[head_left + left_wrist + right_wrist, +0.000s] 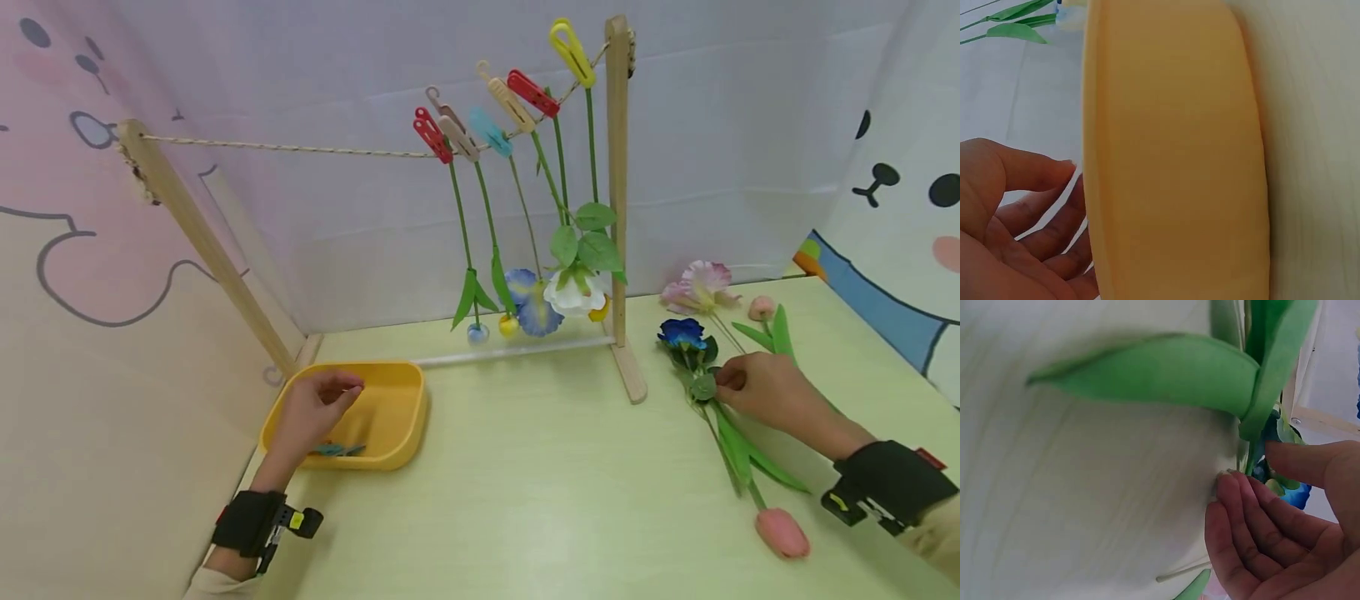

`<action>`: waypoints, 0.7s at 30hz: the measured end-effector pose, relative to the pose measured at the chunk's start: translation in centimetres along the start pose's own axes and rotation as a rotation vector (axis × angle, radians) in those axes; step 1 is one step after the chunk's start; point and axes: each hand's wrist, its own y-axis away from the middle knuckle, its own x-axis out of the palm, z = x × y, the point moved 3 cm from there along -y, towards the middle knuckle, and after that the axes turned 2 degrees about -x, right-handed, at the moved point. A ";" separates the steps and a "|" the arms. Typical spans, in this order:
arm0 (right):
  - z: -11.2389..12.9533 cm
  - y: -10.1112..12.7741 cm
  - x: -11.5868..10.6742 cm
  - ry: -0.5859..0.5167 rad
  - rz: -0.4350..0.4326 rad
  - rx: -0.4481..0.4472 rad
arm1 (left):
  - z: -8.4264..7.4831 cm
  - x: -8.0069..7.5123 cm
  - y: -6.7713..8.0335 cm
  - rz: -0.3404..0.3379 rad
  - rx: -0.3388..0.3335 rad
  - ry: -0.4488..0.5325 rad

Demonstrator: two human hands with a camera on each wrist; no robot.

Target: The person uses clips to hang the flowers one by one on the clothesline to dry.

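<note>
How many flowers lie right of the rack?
4: pink tulip in front, blue rose by the right hand, peach bloom and pink-white bloom farther back. More may be hidden.

A white curtain (337, 75) and cartoon-printed hangings (896, 242) border a pale yellow-green tabletop (540, 492)

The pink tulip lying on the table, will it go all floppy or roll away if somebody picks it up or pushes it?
The pink tulip probably won't flop much, since its green stem looks straight below the bloom. It likely won't roll far: long leaves spread beside the stem. Lifted by the other end, it might dip bloom-first, because the bloom looks bulkiest.
</note>
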 end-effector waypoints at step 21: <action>0.2 0.0 -1.0 -0.027 -0.027 0.075 | 0.5 0.6 1.0 0.461 0.044 -0.250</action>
